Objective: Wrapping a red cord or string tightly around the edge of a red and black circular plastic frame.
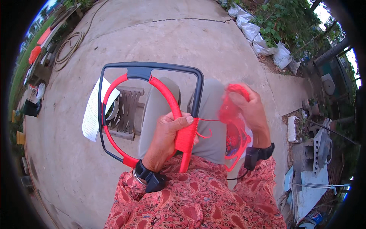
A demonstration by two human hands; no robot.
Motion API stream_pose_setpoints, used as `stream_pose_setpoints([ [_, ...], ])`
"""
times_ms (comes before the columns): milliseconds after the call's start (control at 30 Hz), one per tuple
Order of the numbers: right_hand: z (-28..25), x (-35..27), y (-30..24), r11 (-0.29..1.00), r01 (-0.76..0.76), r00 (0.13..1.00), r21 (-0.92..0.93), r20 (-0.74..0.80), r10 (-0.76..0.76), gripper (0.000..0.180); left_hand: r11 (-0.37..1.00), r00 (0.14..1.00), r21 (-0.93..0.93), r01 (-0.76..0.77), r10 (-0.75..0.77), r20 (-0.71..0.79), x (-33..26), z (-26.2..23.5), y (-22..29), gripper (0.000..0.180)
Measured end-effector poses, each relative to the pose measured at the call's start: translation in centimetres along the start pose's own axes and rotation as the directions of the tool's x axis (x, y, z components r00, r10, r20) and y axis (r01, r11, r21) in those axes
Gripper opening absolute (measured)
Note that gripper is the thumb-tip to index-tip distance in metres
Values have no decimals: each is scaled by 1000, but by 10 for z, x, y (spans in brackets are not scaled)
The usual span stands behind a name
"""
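My left hand [167, 138] grips a red ring-shaped frame [114, 86] that is partly wound with red cord, with a dark rectangular rim [152, 66] around it. The frame rests over my lap in grey trousers. My right hand [249, 110] is closed on a bunch of red cord [230, 105], and a taut strand [209, 120] runs from it to the wound part under my left thumb. A red open-work plastic piece [238, 147] lies on my right thigh below that hand. Both wrists carry dark bands.
Cracked concrete ground [160, 34] lies all round. A white printed sack [92, 112] and a grey slatted stool [127, 110] sit behind the frame. A coiled hose [68, 47] lies at the far left, white bags [259, 38] and bushes at the upper right, and concrete blocks [316, 149] and clutter at the right.
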State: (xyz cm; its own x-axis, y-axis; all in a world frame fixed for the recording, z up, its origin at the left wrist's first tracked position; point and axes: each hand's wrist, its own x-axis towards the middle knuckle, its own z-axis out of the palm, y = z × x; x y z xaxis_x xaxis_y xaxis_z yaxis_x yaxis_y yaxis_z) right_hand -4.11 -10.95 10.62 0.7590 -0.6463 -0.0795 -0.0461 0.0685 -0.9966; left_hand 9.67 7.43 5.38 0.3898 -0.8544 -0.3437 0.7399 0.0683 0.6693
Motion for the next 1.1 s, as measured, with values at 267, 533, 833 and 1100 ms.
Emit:
stream_pose_setpoints([
  [267, 50, 26, 27, 994, -63, 974, 92, 221, 41, 34, 998, 996, -66, -13, 19, 83, -2, -4, 0, 16],
  [533, 56, 26, 51, 876, -312, 894, 367, 426, 139, 30, 998, 998, -61, -9, 12, 63, -3, 4, 3, 28],
  [833, 55, 22, 63, 882, -324, 887, 343, 435, 157, 29, 999, 999, -51, -6, 8, 45, -1, 7, 2, 38],
  [1100, 38, 26, 48, 849, -108, 994, 518, 68, 85, 36, 996, 999, -87, 13, -10, 44, 2, 6, 0, 48],
])
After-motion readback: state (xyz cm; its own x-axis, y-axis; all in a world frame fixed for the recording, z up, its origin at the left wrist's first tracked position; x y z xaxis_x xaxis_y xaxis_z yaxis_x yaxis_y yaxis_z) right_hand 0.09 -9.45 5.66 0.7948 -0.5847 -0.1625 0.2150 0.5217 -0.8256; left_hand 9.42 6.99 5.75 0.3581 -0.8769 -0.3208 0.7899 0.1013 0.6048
